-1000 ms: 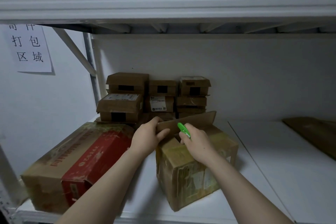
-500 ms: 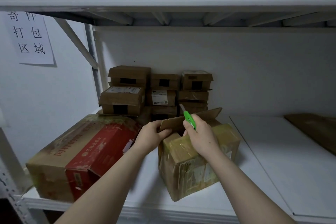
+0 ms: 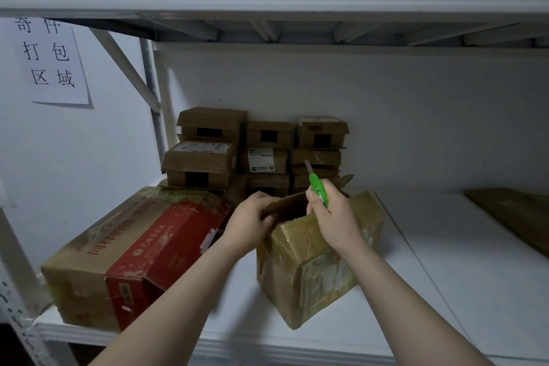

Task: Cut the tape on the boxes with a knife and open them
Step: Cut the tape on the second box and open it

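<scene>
A taped brown cardboard box stands on the white shelf in front of me, one top flap raised. My left hand grips that raised flap at its left end. My right hand holds a green utility knife over the box's top, blade pointing up and away. The inside of the box is hidden.
A larger red and brown box lies to the left. Several small brown boxes are stacked against the back wall. A flat piece of cardboard lies at the right. An upper shelf hangs close overhead; a paper sign is on the left wall.
My right hand has lifted the knife from the box's top, so the blade now points upward. The left hand keeps hold of the flap. The view has tilted slightly.
</scene>
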